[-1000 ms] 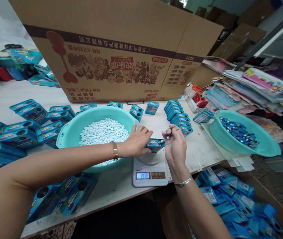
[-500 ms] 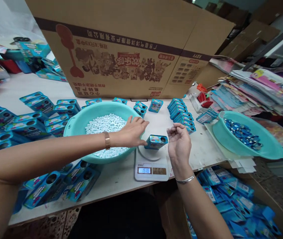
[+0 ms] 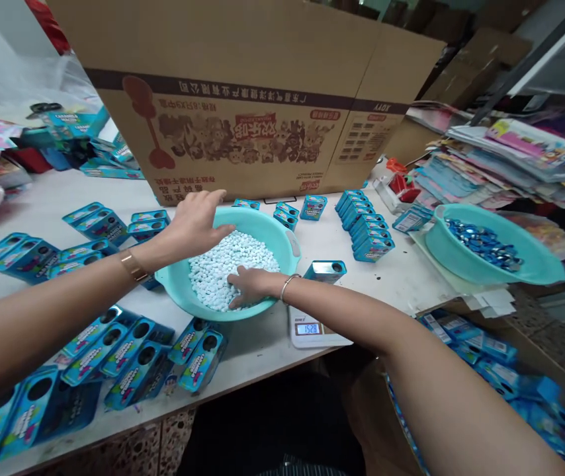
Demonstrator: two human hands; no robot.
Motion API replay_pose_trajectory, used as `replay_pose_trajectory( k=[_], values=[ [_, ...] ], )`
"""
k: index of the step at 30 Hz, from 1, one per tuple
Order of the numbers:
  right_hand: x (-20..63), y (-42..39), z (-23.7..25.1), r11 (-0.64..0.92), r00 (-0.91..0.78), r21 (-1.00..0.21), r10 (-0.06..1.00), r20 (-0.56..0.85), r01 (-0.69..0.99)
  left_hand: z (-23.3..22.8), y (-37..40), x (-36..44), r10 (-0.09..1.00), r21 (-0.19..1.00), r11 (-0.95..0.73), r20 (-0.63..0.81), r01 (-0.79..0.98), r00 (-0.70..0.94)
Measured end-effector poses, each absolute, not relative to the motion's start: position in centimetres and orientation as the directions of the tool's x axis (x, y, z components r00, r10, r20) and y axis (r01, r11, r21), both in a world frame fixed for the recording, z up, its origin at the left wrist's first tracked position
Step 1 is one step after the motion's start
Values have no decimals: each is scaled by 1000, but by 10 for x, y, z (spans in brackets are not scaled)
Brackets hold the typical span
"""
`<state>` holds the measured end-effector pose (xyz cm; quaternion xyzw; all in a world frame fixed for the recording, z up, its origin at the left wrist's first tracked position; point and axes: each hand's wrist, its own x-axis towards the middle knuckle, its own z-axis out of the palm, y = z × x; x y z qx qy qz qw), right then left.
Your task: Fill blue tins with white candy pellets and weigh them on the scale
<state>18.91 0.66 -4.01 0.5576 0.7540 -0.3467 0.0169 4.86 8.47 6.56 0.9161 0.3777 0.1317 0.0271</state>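
Head view: the right hand (image 3: pixel 250 286) lies palm down in the basin (image 3: pixel 183 291), fingers curled loosely into the white candies (image 3: pixel 227 264); whether it grips any, I cannot tell. The left hand (image 3: pixel 194 221) hovers over the basin's rim at 11 o'clock, fingers spread and empty. At 3 o'clock of the basin, just beside it, a blue tin (image 3: pixel 329 270) stands on the scale (image 3: pixel 312 328), whose display is lit. More blue tins (image 3: pixel 133 357) lie at 7 o'clock near the table edge, others in a row (image 3: pixel 366 228) at 2 o'clock. A second basin (image 3: pixel 545 271) with dark blue pieces sits far at 3 o'clock. A carton (image 3: pixel 262 99) stands at 12 o'clock
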Motion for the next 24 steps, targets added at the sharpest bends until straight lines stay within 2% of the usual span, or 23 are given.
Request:
replay_pose_trajectory(
  k=[3, 6, 8, 9, 10, 11, 12, 13, 15, 17, 19, 24],
  values=[
    [189, 12, -43, 4, -308, -608, 865, -396, 794, 62, 79, 38, 697, 141, -716, 213, 684, 685],
    [197, 14, -30, -46, -244, -661, 908, -341, 749, 61, 75, 33, 690, 145, -723, 204, 676, 694],
    [202, 14, -18, -139, -183, -763, 929, -321, 631, 62, 76, 32, 682, 152, -731, 216, 665, 699],
    [204, 13, -13, -225, -153, -851, 931, -331, 475, 63, 77, 32, 678, 154, -734, 225, 661, 700],
    [205, 10, -8, -319, -133, -919, 925, -355, 234, 63, 78, 33, 675, 155, -736, 233, 659, 700],
    [205, 8, -5, -392, -125, -918, 916, -382, -66, 64, 79, 34, 674, 156, -737, 239, 658, 699],
    [204, 5, -4, -424, -121, -832, 905, -409, -359, 64, 80, 35, 674, 158, -737, 245, 657, 697],
    [203, 2, -3, -412, -111, -701, 894, -433, -582, 64, 81, 37, 674, 163, -737, 249, 656, 695],
    [199, -2, -5, -320, -55, -489, 875, -482, -812, 63, 82, 41, 674, 178, -738, 251, 651, 695],
    [194, -3, -9, -218, -9, -350, 859, -512, -911, 62, 82, 45, 673, 194, -739, 249, 645, 697],
    [189, -3, -11, -164, -8, -268, 865, -501, -949, 61, 82, 49, 673, 207, -740, 245, 640, 698],
    [197, -12, -1, -162, -38, -236, 888, -458, -958, 57, 77, 61, 641, 230, -767, 233, 599, 732]
  ],
)
